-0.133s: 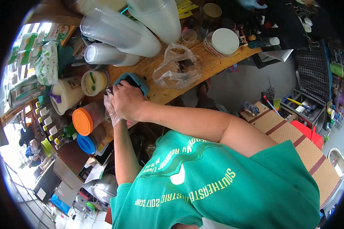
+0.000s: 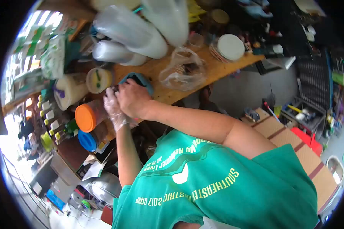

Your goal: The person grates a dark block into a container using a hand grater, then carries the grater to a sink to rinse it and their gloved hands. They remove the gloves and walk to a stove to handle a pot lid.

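My left hand [image 2: 113, 104] wears a clear plastic glove, its fingers bent at the front edge of a blue-grey tub [image 2: 146, 84]. Pressed close beside it is my bare right hand [image 2: 133, 98], with curled fingers reaching over the tub's near side. Something dark shows between the fingertips, too small and blurred to name. Whatever either hand grips is hidden. Left of the tub stands a clear container of pale yellow contents [image 2: 99, 80] with a green utensil in it. Nearer to me lies a jar with an orange lid [image 2: 85, 118].
Stacks of clear plastic cups [image 2: 130, 30] lie at the back of the wooden table [image 2: 156, 91]. A clear plastic bag [image 2: 183, 70] and a white-lidded tub [image 2: 231, 47] are to the right. A blue-lidded jar [image 2: 88, 140] and several bottles [image 2: 49, 114] stand left.
My gloved left hand shows more, having come out from beneath the right hand. The right hand stays at the tub. The whole view has shifted slightly and is more blurred.
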Available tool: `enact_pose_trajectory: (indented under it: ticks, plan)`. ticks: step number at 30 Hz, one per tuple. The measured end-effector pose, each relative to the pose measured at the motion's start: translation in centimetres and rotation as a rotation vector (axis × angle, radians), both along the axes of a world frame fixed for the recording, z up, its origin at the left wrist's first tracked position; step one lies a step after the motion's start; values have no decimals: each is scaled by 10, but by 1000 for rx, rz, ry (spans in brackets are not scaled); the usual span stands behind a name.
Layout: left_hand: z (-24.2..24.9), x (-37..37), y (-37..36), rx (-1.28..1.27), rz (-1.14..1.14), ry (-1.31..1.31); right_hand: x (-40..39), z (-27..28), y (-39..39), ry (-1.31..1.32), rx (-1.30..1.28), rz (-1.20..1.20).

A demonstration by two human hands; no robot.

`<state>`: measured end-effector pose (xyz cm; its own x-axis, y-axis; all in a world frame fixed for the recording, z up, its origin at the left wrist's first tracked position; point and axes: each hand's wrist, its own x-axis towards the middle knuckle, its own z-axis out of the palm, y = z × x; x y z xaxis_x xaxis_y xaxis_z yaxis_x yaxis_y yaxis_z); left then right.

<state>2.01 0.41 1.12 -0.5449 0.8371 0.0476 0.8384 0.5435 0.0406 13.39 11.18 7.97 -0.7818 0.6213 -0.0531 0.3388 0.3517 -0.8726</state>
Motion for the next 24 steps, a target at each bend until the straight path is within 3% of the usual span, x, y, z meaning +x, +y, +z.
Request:
enact_pose_trajectory:
  ticks: [1, 2, 3, 4, 5, 6, 7, 8, 9, 10, 11, 13, 16, 19, 22, 24]
  plan:
    - [5, 4, 6, -106, -52, 290, -2, -1, 3, 15, 65, 52]
    - [-5, -2, 8, 12, -125, 362, -6, 2, 12, 55, 158, 144]
    - [-14, 5, 2, 58, -139, 176, -3, 7, 14, 87, 210, 249]
    - [-54, 8, 1, 191, -36, 185, -8, 6, 14, 128, 264, 266]
    - [-66, 10, 2, 203, -20, 5, -9, -2, 11, 246, 316, 161]
    - [-55, 15, 10, 16, -3, 56, -8, 1, 13, 291, 258, 159]
    - [-49, 8, 19, 359, 102, -329, -10, 1, 18, 199, 198, 221]
    - [-10, 13, 34, 396, 226, -445, -14, 1, 21, 180, 181, 227]
    - [8, 17, 37, 275, 227, -295, -11, 15, 23, 151, 94, 217]
    - [21, 19, 37, 316, 245, -282, -13, 13, 19, 112, 47, 176]
    - [9, 15, 39, 524, 442, -506, -16, 11, 18, 61, 11, 117]
    - [36, 23, 38, 415, 343, -311, -19, 9, 13, 40, 13, 132]
    - [33, 34, 41, 353, 369, -331, -13, 14, 18, -3, -22, 125]
    - [-32, 26, 43, 336, 499, -460, -13, 6, 17, 95, 14, 78]
    - [33, 31, 43, 389, 502, -514, -13, 2, 18, 111, 48, 87]
    - [47, 34, 42, 414, 479, -494, -14, 4, 14, 157, 60, 49]
